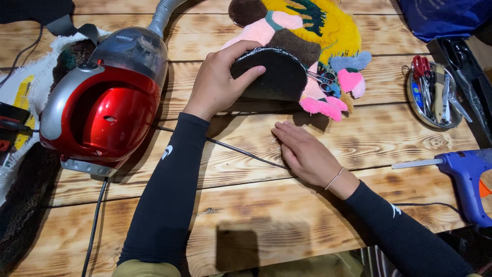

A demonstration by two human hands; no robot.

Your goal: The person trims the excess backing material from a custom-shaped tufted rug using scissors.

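black sleeves reach over the bench (246,205): left hand (218,82) clamped on the tufted rug's (307,31) folded dark edge (277,74), right hand (305,151) flat, empty; best keep that fold pinned firmly.

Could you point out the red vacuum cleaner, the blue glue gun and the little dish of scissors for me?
red vacuum cleaner (105,115), head view, on its shiny red body.
blue glue gun (464,169), head view, on its barrel.
metal dish (416,109), head view, on its left rim.
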